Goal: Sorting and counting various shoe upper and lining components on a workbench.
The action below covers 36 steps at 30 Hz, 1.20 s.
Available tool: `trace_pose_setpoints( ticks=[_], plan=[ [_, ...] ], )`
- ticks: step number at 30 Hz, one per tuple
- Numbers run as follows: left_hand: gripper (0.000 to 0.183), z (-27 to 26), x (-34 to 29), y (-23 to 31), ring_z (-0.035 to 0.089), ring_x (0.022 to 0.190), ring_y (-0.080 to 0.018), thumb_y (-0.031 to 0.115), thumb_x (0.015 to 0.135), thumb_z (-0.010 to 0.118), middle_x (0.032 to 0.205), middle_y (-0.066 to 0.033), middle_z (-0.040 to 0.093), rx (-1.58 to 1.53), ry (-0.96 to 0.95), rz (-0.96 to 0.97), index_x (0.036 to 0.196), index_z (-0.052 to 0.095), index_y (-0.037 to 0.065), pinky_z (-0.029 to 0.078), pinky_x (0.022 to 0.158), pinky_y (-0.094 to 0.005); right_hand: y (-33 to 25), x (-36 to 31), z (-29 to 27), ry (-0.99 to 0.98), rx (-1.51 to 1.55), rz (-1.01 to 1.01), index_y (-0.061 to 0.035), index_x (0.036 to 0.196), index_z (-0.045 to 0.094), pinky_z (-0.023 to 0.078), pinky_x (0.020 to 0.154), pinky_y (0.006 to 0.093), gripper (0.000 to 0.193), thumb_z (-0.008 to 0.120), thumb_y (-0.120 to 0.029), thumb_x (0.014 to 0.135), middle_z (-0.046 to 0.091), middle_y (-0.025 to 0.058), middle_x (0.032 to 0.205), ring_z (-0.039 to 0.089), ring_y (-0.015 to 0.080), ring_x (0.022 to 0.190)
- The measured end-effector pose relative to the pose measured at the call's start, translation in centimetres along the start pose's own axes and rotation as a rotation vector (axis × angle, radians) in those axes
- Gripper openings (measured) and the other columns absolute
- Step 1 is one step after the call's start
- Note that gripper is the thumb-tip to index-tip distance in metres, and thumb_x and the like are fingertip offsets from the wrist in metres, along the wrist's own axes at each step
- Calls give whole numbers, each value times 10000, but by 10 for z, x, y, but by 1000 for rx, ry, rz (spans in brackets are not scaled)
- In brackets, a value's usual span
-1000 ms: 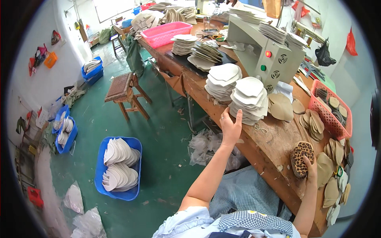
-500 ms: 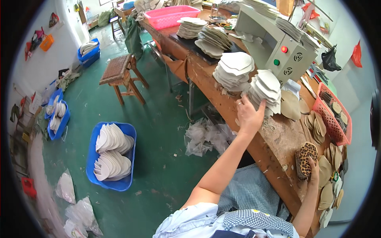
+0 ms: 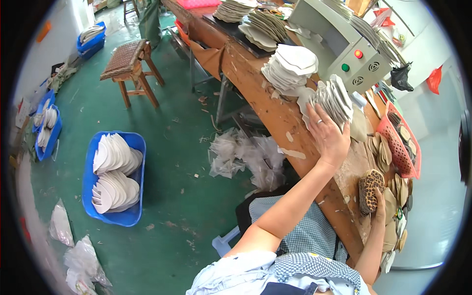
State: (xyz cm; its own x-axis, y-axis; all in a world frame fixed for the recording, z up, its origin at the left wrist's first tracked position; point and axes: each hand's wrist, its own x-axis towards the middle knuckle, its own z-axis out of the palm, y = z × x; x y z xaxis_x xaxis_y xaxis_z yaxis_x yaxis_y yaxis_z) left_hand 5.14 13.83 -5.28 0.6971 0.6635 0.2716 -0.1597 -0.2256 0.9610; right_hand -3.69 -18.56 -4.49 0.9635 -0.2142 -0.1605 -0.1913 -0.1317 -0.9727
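Note:
A stack of thin white cut pieces (image 3: 334, 101) leans over on its edge on the workbench, one piece splayed out at its left side. My left hand (image 3: 328, 140) grips its near end, fingers along the left and thumb on the right. At the bench's near right, my right hand (image 3: 380, 205) is closed around the side of a thick leopard-print bundle (image 3: 372, 187), seemingly stacked cut pieces. Just beyond the leaning stack stands another white stack (image 3: 291, 66), upright.
A grey machine (image 3: 339, 54) with red and green buttons stands behind the stacks. Along the right edge are a pink basket (image 3: 399, 147) and loose beige pieces (image 3: 381, 151). On the floor are a blue bin (image 3: 140, 196) of white pieces, plastic bags (image 3: 250, 162) and a wooden stool (image 3: 125, 61).
My left hand has moved onto the nearer white stack, which has tipped from standing to leaning rightward on edge. My right hand still holds the leopard-print bundle. The whole view has shifted somewhat.

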Motion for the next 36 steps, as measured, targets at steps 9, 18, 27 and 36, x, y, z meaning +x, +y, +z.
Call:
trace_pose_setpoints(
  ticks=[9,18,27,36],
  plan=[
    [1097,11,-5,13,77,1523,-479,356,837,777,1622,-356,-9,68,23,-17,1523,94,-163,169,1205,-583,-3,-6,6,54,16,1,-72,1342,548,525,922,318,536,736,-334,913,651,43,1192,643,159,1051],
    [1212,27,1,31,4,1530,-488,391,788,806,1632,-347,-21,76,66,16,1530,25,-166,76,1220,-605,-8,-8,12,36,19,33,-67,1340,552,536,906,315,503,716,-314,934,661,46,1181,652,157,1033],
    [1169,33,-8,49,46,1530,-481,426,813,772,1631,-343,50,149,-34,144,1538,59,-152,56,1228,-604,-3,-2,2,68,42,77,-88,1285,584,542,880,306,471,748,-323,911,669,21,1135,652,138,997],
    [1213,48,-22,46,49,1532,-475,426,782,799,1619,-357,63,118,-57,156,1534,46,-156,61,1220,-609,-10,-14,19,98,-27,19,-77,1244,578,541,870,312,496,753,-377,890,667,26,1101,655,136,969]
  ],
)
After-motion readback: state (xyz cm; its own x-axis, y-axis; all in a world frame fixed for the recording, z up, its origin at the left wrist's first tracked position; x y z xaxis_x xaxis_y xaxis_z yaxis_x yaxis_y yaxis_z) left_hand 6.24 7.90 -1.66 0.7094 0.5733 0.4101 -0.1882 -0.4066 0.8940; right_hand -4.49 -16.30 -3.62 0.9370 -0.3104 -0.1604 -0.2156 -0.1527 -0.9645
